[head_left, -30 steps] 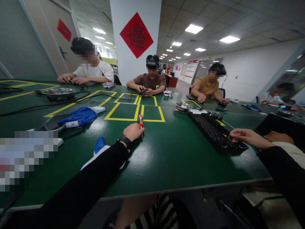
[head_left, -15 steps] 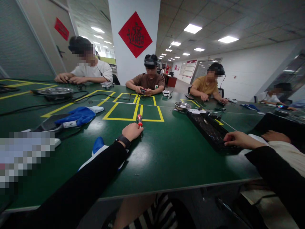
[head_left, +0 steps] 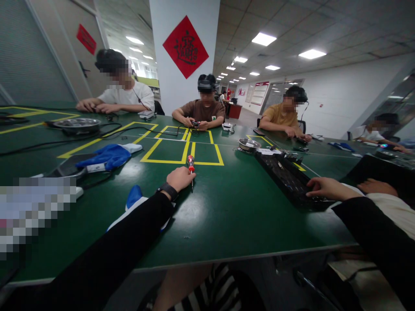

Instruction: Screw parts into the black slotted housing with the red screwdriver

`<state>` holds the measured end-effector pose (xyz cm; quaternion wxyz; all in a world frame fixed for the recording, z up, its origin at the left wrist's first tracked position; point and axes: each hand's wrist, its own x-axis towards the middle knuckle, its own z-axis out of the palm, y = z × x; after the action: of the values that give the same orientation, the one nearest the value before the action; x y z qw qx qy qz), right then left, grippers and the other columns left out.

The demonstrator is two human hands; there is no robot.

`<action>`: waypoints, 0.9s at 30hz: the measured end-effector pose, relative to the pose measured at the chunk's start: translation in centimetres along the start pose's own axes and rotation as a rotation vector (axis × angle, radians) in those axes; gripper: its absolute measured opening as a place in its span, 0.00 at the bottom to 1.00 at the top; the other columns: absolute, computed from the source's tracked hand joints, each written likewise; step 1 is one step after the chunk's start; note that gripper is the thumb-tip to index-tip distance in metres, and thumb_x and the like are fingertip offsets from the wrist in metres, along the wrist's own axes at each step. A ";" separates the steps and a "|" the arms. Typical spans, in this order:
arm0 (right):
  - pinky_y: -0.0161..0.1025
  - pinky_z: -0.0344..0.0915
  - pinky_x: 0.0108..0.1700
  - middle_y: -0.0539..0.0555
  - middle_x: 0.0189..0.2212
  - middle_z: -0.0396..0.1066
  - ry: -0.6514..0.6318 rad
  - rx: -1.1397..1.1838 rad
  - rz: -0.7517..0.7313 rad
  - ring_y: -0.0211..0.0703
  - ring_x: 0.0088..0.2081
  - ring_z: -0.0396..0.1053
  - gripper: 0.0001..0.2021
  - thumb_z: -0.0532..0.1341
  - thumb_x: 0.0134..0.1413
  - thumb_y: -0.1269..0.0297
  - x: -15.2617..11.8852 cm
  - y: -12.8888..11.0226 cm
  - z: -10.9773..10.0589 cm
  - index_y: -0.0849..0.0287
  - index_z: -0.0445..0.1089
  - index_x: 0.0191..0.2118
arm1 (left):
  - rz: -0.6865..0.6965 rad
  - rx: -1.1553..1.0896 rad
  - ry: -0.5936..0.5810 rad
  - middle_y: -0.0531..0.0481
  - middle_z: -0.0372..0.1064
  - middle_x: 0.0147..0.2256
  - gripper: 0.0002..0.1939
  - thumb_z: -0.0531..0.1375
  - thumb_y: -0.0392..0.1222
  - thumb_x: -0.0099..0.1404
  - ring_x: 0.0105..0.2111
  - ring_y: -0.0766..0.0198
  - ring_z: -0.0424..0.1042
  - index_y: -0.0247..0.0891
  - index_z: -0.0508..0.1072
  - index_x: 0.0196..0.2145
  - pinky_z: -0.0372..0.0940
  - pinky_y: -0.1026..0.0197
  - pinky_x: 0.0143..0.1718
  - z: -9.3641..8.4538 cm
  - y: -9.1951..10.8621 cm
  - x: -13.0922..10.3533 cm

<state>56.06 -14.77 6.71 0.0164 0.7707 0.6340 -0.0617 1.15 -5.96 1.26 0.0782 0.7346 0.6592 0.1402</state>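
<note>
My left hand (head_left: 180, 179) is closed on a screwdriver (head_left: 191, 164) with a red and clear handle. Its thin shaft points toward me, just above or on the table. At the right, my right hand (head_left: 329, 189) is over the near end of a long black tray (head_left: 282, 179) that holds small parts. The thumb and fingers there are bent together at the tips, and whatever is between them is too small to make out.
Blue-and-white gloves (head_left: 112, 156) and a second glove (head_left: 133, 198) lie on the left of the green table (head_left: 227, 229). A round metal dish (head_left: 249, 144) stands beyond the tray. Beside my right arm rests another person's hand (head_left: 378, 187). Several people sit across the table.
My right hand has shifted very slightly at the tray, its fingers lowering a little. The left hand keeps the screwdriver in the same place.
</note>
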 end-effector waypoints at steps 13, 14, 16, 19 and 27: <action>0.37 0.58 0.32 0.57 0.27 0.72 -0.079 0.020 -0.062 0.43 0.29 0.68 0.09 0.64 0.36 0.65 0.1 -1.1 -0.4 0.59 0.73 0.30 | -0.005 0.005 0.009 0.42 0.71 0.31 0.21 0.47 0.54 0.55 0.29 0.57 0.70 0.37 0.74 0.27 0.57 0.63 0.25 -0.1 0.1 -0.1; 0.37 0.58 0.33 0.57 0.28 0.72 -0.044 0.016 -0.067 0.44 0.31 0.68 0.10 0.64 0.37 0.62 0.2 -1.3 -0.6 0.59 0.73 0.30 | -0.003 0.007 0.011 0.42 0.71 0.31 0.21 0.47 0.54 0.56 0.29 0.57 0.70 0.37 0.74 0.27 0.57 0.63 0.25 0.0 0.0 -0.1; 0.37 0.58 0.37 0.58 0.34 0.72 0.101 0.020 -0.088 0.45 0.35 0.68 0.17 0.63 0.40 0.56 0.5 -1.5 -0.9 0.59 0.72 0.38 | 0.000 0.008 0.013 0.42 0.71 0.31 0.21 0.47 0.54 0.56 0.29 0.57 0.70 0.37 0.74 0.27 0.57 0.63 0.25 0.0 0.0 -0.1; 0.36 0.58 0.43 0.61 0.48 0.65 0.339 0.033 -0.061 0.44 0.41 0.65 0.27 0.58 0.47 0.53 1.6 -1.0 -0.8 0.60 0.60 0.53 | 0.000 0.008 0.010 0.43 0.71 0.31 0.21 0.47 0.54 0.56 0.29 0.57 0.70 0.38 0.73 0.27 0.56 0.63 0.24 0.0 0.0 -0.1; 0.41 0.58 0.40 0.68 0.36 0.70 0.195 0.066 0.113 0.53 0.38 0.67 0.16 0.59 0.44 0.65 3.4 2.2 0.7 0.71 0.71 0.39 | -0.017 -0.020 0.004 0.43 0.71 0.30 0.21 0.48 0.55 0.55 0.28 0.58 0.70 0.38 0.73 0.26 0.56 0.64 0.24 -0.2 0.1 -0.2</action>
<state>58.79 -11.96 5.55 -0.0673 0.8076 0.5859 -0.0059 1.16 -6.14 1.45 0.0853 0.7279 0.6641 0.1477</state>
